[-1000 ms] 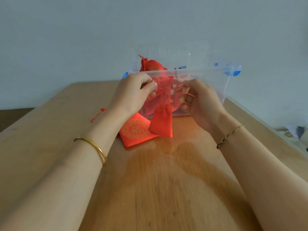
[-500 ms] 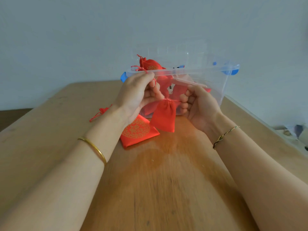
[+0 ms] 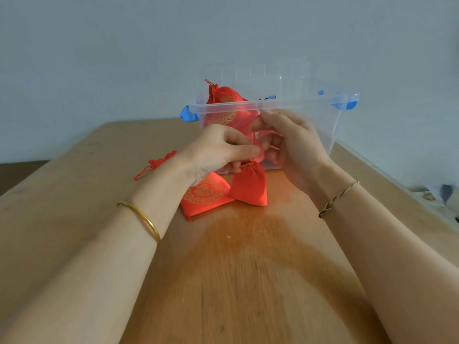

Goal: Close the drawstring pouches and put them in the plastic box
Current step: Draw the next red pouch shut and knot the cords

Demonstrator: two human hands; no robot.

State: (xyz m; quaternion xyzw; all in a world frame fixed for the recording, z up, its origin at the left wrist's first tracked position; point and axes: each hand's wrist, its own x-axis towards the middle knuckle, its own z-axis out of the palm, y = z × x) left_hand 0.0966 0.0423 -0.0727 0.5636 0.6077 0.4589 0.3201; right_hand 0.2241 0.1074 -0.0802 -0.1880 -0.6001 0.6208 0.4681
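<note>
So, the table (image 3: 236, 281) has the clear box (image 3: 323, 115) at its far side, with closed pouches (image 3: 224, 95) already inside. Just in front of the box, both hands are busy with one pouch (image 3: 249, 184), which hangs low over the table beside a flat pouch (image 3: 203, 194). The left hand (image 3: 218, 152) pinches the gathered neck, and the right hand (image 3: 295, 147) has its fingers curled round the cords (image 3: 263, 135). It looks like soft, light cloth, so I'd grab the neck or cords, not the floppy body. Half a second ago the left hand was up at the rim; now it's dropped to the neck and the hands are closer together.
</note>
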